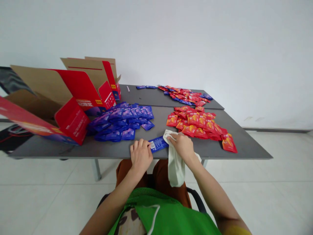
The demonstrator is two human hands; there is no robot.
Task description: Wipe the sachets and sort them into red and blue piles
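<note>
I locate the blue sachet (pixel 158 144) on the grey table (pixel 160 116), near its front edge and between the two hands. It lies with a white printed label at its left end.

Left hand (pixel 141 156): half-curled at the table edge, fingertips down, thumb at the sachet's left end. I cannot tell whether it grips the sachet or only presses on it.

Right hand (pixel 183 146): fingers closed on a pale cloth (pixel 176 169). The upper part of the cloth meets the sachet's right end; the lower part hangs over the front edge of the table.

Beyond the left hand, I register a pile of blue sachets (pixel 124 122). Beyond the right hand lies a pile of red sachets (pixel 195 122), with one red sachet (pixel 229 143) at its near right end.

To the left of the blue pile, I note an open red carton (pixel 73 125), flaps raised. More open red cardboard (pixel 111 78) stands behind it.

At the rear, a mixed heap of red and blue sachets (pixel 186 95) lies on a dark surface near the wall (pixel 195 42). Left of that heap are blue packets (pixel 146 87) and a small pale object (pixel 128 88), too small for me to identify.

Below the table edge, I see a green garment (pixel 171 215), brown trousers (pixel 160 169) and a pale floor (pixel 264 202).
</note>
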